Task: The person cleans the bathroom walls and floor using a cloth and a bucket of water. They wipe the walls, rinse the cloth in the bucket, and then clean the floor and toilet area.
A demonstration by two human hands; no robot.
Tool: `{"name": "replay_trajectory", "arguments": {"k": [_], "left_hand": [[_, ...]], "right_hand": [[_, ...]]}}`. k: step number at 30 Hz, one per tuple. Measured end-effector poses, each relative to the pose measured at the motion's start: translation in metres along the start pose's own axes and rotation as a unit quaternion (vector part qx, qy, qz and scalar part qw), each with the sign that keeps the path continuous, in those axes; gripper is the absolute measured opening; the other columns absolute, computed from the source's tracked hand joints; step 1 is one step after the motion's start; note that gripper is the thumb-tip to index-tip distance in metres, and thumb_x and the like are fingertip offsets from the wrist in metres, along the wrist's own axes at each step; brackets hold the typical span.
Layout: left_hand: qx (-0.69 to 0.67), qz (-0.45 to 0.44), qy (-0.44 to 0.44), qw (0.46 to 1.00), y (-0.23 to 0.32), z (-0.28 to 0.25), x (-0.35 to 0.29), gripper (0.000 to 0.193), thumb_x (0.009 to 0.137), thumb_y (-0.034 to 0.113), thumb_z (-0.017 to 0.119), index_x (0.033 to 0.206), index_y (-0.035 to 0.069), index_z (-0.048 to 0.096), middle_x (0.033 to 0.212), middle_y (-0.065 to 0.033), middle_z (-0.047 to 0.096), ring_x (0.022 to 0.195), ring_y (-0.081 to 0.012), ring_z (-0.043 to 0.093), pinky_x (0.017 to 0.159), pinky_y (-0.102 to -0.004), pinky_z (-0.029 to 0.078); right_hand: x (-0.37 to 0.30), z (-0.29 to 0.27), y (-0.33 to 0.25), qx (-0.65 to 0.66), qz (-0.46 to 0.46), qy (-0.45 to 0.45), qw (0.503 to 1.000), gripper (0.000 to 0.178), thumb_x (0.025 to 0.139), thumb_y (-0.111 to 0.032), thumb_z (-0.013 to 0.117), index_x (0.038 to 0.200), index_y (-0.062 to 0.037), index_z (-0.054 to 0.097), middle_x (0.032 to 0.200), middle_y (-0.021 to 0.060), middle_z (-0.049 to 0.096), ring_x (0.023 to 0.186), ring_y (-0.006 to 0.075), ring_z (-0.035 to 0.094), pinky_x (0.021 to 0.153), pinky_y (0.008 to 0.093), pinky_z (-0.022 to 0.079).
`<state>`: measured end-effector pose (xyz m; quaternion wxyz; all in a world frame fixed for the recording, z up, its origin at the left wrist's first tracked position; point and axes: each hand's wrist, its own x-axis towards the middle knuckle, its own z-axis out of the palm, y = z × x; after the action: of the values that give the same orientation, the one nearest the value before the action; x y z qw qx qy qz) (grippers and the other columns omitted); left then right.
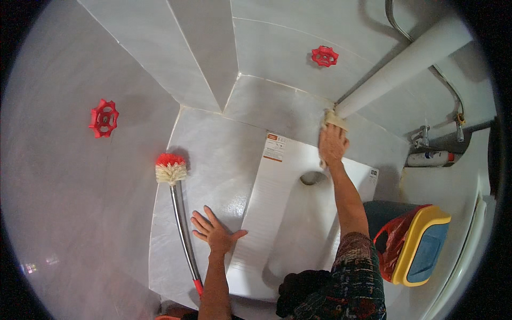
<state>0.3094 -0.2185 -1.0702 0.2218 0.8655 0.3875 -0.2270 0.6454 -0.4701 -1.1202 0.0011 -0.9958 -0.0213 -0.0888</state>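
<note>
On a grey tiled floor [210,146], we see a pale cloth [336,118] with its far end pointing to the foot of a white pipe [405,64]. Its visible long axis runs away from the person, roughly in line with the right hand [334,144] on top of it. That hand lies palm down, fingers extended together; we see it touching the cloth but cannot tell whether the fingers pinch it. Cloth shows just past the fingertips and along the hand's left side, its middle hidden beneath.

Nearer the person, we find a white squat toilet [256,224], its drain hole just below and left of the right wrist. The left hand [217,234] holds nothing: palm down, fingers spread wide, thumb over the toilet's left edge, well apart from the cloth. Left of that hand, we see a long-handled brush [184,229], red-and-cream bristles pointing away and red handle end near the forearm. Right of the right forearm, we spot a yellow-rimmed bin [424,250] with a red bag inside.
</note>
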Motion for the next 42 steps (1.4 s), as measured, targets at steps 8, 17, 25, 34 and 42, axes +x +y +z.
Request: {"name": "replay_trajectory", "arguments": {"k": [8, 17, 25, 34, 42], "left_hand": [[0.006, 0.004, 0.005, 1.000, 0.003, 0.000, 0.000, 0.154, 0.040, 0.063, 0.083, 0.143, 0.006, -0.016, 0.143, -0.0320, -0.023, 0.133, -0.0445, -0.024, 0.099, -0.0652, -0.012], [0.010, -0.002, -0.006, 1.000, -0.003, 0.004, 0.002, 0.154, 0.039, 0.068, 0.080, 0.143, 0.006, -0.016, 0.143, -0.0317, -0.023, 0.133, -0.0449, -0.024, 0.099, -0.0660, -0.011], [0.008, -0.001, 0.013, 1.000, -0.004, 0.006, 0.001, 0.155, 0.036, 0.064, 0.083, 0.144, 0.008, -0.013, 0.144, -0.0313, -0.020, 0.135, -0.0445, -0.020, 0.100, -0.0667, -0.007], [0.020, -0.036, 0.006, 0.999, 0.009, -0.003, 0.000, 0.153, 0.039, 0.056, 0.086, 0.144, 0.009, -0.015, 0.146, -0.0278, -0.021, 0.136, -0.0413, -0.019, 0.103, -0.0630, -0.006], [0.021, -0.008, 0.055, 0.998, -0.001, 0.007, 0.002, 0.154, 0.036, 0.054, 0.087, 0.145, 0.013, -0.014, 0.147, -0.0262, -0.018, 0.137, -0.0418, -0.015, 0.103, -0.0639, -0.003]], "right_hand": [[-0.001, -0.001, 0.043, -0.018, 0.262, -0.017, 0.965, 0.057, 0.089, -0.049, 0.042, 0.126, -0.0054, 0.040, 0.126, 0.0221, 0.038, 0.118, 0.0390, 0.037, 0.092, 0.0550, 0.032], [0.036, -0.005, -0.050, -0.060, 0.183, 0.013, 0.981, 0.065, 0.086, -0.049, 0.048, 0.118, 0.0072, 0.048, 0.116, 0.0280, 0.045, 0.106, 0.0413, 0.041, 0.088, 0.0505, 0.035], [0.054, 0.002, -0.147, 0.089, -0.159, 0.026, 0.983, 0.050, 0.086, -0.039, 0.048, 0.122, -0.0050, 0.048, 0.125, 0.0167, 0.045, 0.116, 0.0392, 0.040, 0.088, 0.0533, 0.036], [-0.042, -0.018, -0.186, 0.172, -0.400, 0.023, 0.900, 0.045, 0.081, -0.031, 0.057, 0.121, -0.0100, 0.049, 0.128, 0.0132, 0.043, 0.123, 0.0341, 0.035, 0.090, 0.0527, 0.035], [-0.015, -0.027, -0.081, 0.079, -0.258, 0.022, 0.963, 0.046, 0.083, -0.030, 0.057, 0.123, -0.0121, 0.046, 0.126, 0.0039, 0.042, 0.124, 0.0236, 0.034, 0.092, 0.0408, 0.032]]}}
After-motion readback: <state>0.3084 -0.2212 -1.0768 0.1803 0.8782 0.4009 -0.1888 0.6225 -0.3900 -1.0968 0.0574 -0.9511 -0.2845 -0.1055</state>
